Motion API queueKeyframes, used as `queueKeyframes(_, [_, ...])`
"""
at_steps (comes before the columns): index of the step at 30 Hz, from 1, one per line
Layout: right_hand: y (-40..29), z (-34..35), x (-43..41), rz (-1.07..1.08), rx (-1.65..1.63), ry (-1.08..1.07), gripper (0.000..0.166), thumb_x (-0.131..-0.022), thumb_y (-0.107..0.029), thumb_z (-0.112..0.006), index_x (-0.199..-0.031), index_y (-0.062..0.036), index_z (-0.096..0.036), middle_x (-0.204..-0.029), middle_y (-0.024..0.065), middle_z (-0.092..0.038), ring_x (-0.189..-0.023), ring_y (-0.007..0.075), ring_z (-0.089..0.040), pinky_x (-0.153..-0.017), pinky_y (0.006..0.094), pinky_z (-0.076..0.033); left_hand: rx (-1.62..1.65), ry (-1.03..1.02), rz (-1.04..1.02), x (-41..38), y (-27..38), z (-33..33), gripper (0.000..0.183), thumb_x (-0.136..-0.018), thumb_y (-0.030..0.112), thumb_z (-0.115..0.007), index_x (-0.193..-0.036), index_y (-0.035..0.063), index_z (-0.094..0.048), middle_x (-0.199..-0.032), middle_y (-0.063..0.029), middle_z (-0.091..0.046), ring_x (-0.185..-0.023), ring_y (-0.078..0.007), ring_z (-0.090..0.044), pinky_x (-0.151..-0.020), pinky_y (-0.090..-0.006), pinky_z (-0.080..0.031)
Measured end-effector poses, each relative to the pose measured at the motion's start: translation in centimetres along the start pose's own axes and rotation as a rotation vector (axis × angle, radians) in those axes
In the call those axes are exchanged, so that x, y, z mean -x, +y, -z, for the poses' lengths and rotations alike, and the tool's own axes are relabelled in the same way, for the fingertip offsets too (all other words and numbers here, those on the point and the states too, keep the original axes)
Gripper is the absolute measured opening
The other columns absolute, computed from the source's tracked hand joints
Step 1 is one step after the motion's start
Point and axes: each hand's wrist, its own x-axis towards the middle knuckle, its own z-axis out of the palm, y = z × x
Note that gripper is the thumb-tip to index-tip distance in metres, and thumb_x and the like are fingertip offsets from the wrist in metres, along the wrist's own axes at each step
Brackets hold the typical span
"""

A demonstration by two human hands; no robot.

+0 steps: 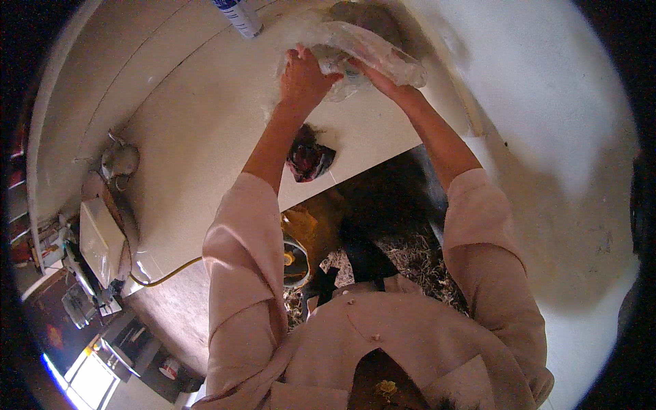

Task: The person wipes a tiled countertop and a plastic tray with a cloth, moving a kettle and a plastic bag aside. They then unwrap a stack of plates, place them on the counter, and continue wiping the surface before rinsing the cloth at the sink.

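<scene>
A crumpled clear plastic bag [374, 48] is stretched between my two hands over the far part of the pale tabletop [205, 133]. My left hand [306, 77] has its curled fingers on the bag's left side, with the thumb pointing right. On the other side my right hand [382, 81] holds the bag, and a bunched fold lies across its back. Something small and greenish inside or behind the plastic is too blurred to name. Below my left hand, near the table's front edge, lies a dark red and grey lump [310, 160], possibly raw meat or fish.
A blue and white cylindrical container [240, 19] stands at the far edge. At the left are a round metal pot [120, 158] and a pale box-like object [102, 241]. A yellow hose [166, 279] hangs past the table edge. A pale wall [553, 154] borders the right side.
</scene>
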Motion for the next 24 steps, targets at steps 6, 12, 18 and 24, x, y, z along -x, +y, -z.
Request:
queueKeyframes(6, [4.5,-0.8,1.5,-0.128,0.286,-0.171,0.039,-0.086,-0.037,-0.059,-0.114,-0.0101,-0.06,-0.11,0.0112,-0.061,-0.099,0.0287,-0.057,-0.086,0.039,-0.046,0.384,-0.286,0.264,-2.9,-3.5,0.0,0.019,-0.082,0.013,-0.058,-0.096,0.0008,-0.063,-0.086,-0.0161,-0.067,-0.073,-0.0276,-0.066,-0.061,-0.0382,-0.052])
queueKeyframes(12, [-1.4,2.3,4.9,0.036,-0.066,-0.079,0.017,-0.078,-0.018,-0.06,-0.088,-0.0047,-0.062,-0.09,0.0154,-0.063,-0.083,0.0334,-0.06,-0.072,0.0427,-0.048,0.787,-0.157,0.097,-6.1,-4.4,2.6,0.022,-0.088,0.017,-0.053,-0.099,-0.0003,-0.061,-0.091,-0.0122,-0.066,-0.09,-0.0252,-0.063,-0.079,-0.0337,-0.05])
queueKeyframes(18, [-4.1,-1.4,9.9,0.13,0.257,-0.727,0.013,-0.08,-0.011,-0.058,-0.089,-0.0026,-0.063,-0.099,0.0165,-0.062,-0.091,0.037,-0.059,-0.079,0.0409,-0.049,-0.043,-0.061,-0.265,-11.0,-11.2,-2.5,0.054,-0.083,0.036,-0.065,-0.129,0.011,-0.048,-0.111,-0.0175,-0.058,-0.094,-0.0251,-0.056,-0.082,-0.0464,-0.044])
queueKeyframes(24, [-4.6,-1.6,5.8,-0.422,-0.151,-0.366,0.023,-0.089,-0.023,-0.054,-0.098,-0.0026,-0.06,-0.097,0.0159,-0.063,-0.086,0.0318,-0.063,-0.076,0.042,-0.05,1.163,-0.151,0.175,-6.7,-2.9,1.4,0.037,-0.088,0.021,-0.055,-0.12,0.0038,-0.05,-0.107,-0.0146,-0.06,-0.104,-0.0239,-0.055,-0.088,-0.0391,-0.045])
